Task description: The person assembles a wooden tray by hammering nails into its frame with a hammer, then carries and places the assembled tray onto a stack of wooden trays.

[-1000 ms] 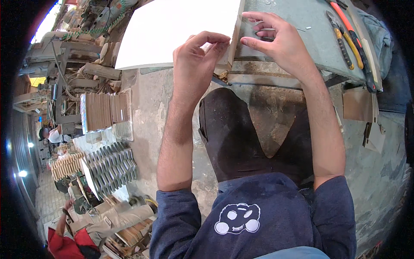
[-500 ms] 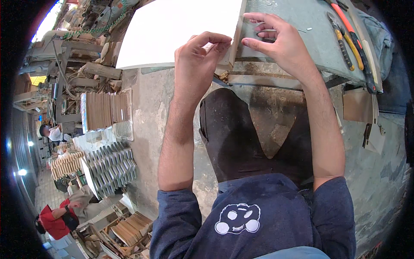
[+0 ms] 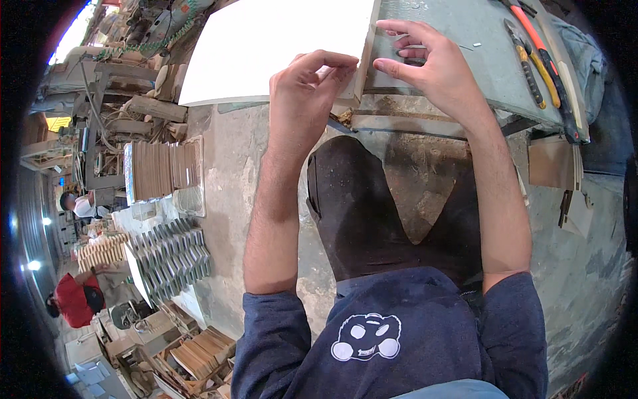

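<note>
Well, from the head view: a smooth, flat grey-green table with tiny bits on top, and a rough, blotchy floor below. At the table's right side, a cutting tool with yellow and black handles, next to a long red and black tool. Off to the left, a stack of thin brown sheets and, lower down, a pile of shiny zigzag strips. Up top, on the table, a big flat board, very bright white, with a pale wood-coloured strip along the right edge. Close to that edge, the left hand, with thumb and finger pinched nearly together; cannot tell whether holding anything tiny. Just to the right, above the table, the right hand, wide open with bent fingers, nothing seen inside. Compared with half a second ago, both hands and board in almost the same spot; a person in a red shirt, far left, now higher up in view.
</note>
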{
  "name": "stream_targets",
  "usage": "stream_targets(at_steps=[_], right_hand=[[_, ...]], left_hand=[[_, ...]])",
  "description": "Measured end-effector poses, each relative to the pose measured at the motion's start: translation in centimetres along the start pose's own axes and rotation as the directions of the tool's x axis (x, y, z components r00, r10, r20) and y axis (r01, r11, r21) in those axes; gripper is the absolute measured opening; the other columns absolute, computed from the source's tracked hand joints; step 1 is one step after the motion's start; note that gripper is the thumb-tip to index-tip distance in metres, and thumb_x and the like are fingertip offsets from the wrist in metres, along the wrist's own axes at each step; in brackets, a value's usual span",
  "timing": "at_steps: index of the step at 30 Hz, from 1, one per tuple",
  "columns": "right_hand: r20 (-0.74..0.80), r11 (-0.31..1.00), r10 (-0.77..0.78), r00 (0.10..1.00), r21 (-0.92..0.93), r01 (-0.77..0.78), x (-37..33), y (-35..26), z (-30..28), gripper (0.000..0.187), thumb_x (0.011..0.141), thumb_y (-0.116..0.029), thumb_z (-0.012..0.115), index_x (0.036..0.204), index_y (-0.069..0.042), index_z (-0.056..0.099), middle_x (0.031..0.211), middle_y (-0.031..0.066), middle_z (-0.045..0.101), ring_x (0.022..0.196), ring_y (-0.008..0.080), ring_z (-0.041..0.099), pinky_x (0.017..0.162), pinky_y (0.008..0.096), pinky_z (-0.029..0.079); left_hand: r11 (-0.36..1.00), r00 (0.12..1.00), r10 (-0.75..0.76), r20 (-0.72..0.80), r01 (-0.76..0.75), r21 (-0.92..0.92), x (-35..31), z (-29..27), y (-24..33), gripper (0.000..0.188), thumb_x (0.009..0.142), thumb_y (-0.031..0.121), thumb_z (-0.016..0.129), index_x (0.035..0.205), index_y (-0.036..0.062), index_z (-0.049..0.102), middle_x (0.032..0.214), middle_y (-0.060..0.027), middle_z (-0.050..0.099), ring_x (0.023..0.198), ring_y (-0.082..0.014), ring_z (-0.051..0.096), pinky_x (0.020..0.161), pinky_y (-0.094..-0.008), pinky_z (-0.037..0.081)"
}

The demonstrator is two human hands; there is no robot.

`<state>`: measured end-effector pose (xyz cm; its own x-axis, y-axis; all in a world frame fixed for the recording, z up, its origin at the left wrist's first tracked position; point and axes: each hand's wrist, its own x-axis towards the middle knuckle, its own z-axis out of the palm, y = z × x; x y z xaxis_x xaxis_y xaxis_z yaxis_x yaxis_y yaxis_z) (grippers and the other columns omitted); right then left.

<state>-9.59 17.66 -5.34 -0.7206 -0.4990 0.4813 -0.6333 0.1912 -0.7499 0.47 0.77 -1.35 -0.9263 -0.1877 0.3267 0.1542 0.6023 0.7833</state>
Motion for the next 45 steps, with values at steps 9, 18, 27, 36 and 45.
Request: stream_targets(at_steps=[9,18,27,36,45], right_hand=[[0.008,0.973,0.043,0.999,0.226,-0.044,-0.4,-0.6,-1.7,0.041,0.082,-0.023,0.070,0.121,-0.015,0.059,0.106,0.0060,0.060,0.098,0.0128,0.056,0.080,0.0255,0.050],[-0.209,0.742,0.025,0.978,-0.651,-0.158,-0.1,1.5,-22.2,0.045,0.084,-0.036,0.064,0.118,-0.007,0.059,0.105,0.0117,0.063,0.095,0.0190,0.061,0.083,0.0307,0.048],[-0.024,0.617,0.506,0.862,-0.689,-0.381,-0.4,7.2,-21.9,0.047,0.083,-0.037,0.064,0.106,0.004,0.062,0.090,0.0161,0.066,0.080,0.0227,0.063,0.076,0.0340,0.048],[-0.037,0.620,0.670,0.742,-0.521,-0.586,1.1,5.4,-22.4,0.039,0.083,-0.035,0.059,0.082,0.004,0.060,0.066,0.0046,0.056,0.055,0.0141,0.055,0.053,0.0273,0.045],[0.007,0.887,0.150,0.989,-0.443,-0.132,-1.5,-4.3,-18.3,0.037,0.092,-0.025,0.055,0.123,-0.006,0.050,0.074,0.0018,0.058,0.048,0.0047,0.044,0.043,0.0196,0.032]], left_hand=[[1.000,1.000,0.024,0.016,-0.024,-0.004,0.0,0.5,-0.4,0.011,0.086,0.004,0.062,0.094,0.0063,0.069,0.089,-0.0056,0.066,0.084,-0.0107,0.062,0.077,-0.0276,0.053],[0.995,0.997,0.074,0.000,-0.074,0.066,-0.1,0.0,-0.2,0.010,0.085,0.003,0.062,0.092,0.0042,0.069,0.087,-0.0098,0.064,0.083,-0.0144,0.063,0.078,-0.0282,0.056],[0.994,0.995,0.095,0.012,-0.095,0.057,0.0,-0.1,-0.7,0.011,0.084,0.002,0.061,0.092,0.0033,0.069,0.086,-0.0106,0.065,0.082,-0.0143,0.064,0.073,-0.0277,0.057],[0.995,0.999,0.054,0.011,-0.054,0.084,-0.1,-0.1,-0.7,0.008,0.085,0.009,0.065,0.091,0.0069,0.069,0.085,-0.0022,0.068,0.069,-0.0063,0.058,0.057,-0.0241,0.048],[1.000,1.000,0.013,-0.005,-0.013,-0.015,0.1,-0.1,-0.1,0.030,0.084,0.011,0.066,0.111,0.0058,0.053,0.087,-0.0110,0.066,0.070,-0.0101,0.063,0.055,-0.0251,0.053]])
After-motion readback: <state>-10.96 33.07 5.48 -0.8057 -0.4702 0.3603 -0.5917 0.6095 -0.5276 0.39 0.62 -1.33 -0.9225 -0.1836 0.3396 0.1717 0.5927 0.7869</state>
